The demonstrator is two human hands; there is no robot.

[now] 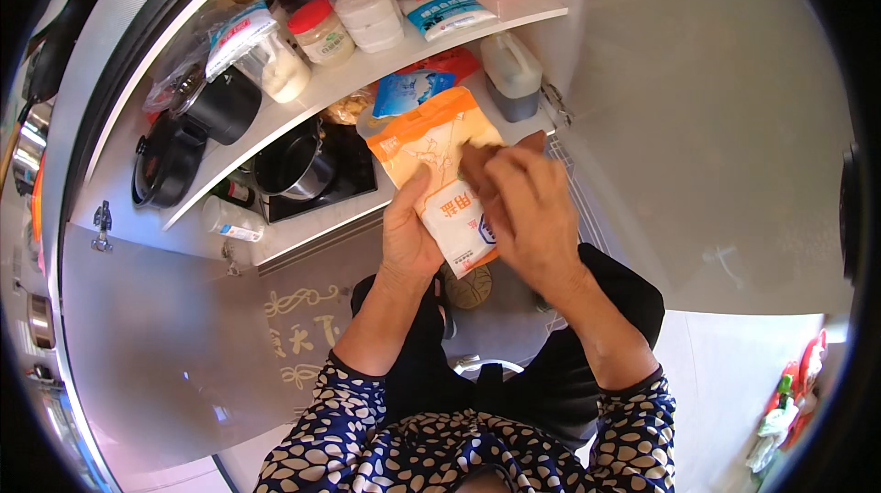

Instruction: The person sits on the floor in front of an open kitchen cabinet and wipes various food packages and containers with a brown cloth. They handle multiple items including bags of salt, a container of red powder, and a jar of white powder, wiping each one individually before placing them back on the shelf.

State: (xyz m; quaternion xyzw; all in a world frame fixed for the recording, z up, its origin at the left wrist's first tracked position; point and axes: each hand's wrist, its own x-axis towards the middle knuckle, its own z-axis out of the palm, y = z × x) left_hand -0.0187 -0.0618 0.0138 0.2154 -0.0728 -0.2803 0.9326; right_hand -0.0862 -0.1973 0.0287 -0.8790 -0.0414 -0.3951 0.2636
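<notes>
My left hand grips the left edge of an orange, cream and white salt packet, thumb on its front. The packet tilts in front of the open cabinet, above my lap. Its white lower part may be a second packet; I cannot tell. My right hand is over the packet's right side, its fingers bent and smeared by motion. Something brown shows at these fingers, too blurred to name. Just behind the packet, a blue-and-white packet lies on the lower shelf.
Red-lidded jars, a blue-and-white bag and black pots stand on the upper shelf. Below are a steel pan and a jug of dark liquid. Open cabinet doors flank me on both sides.
</notes>
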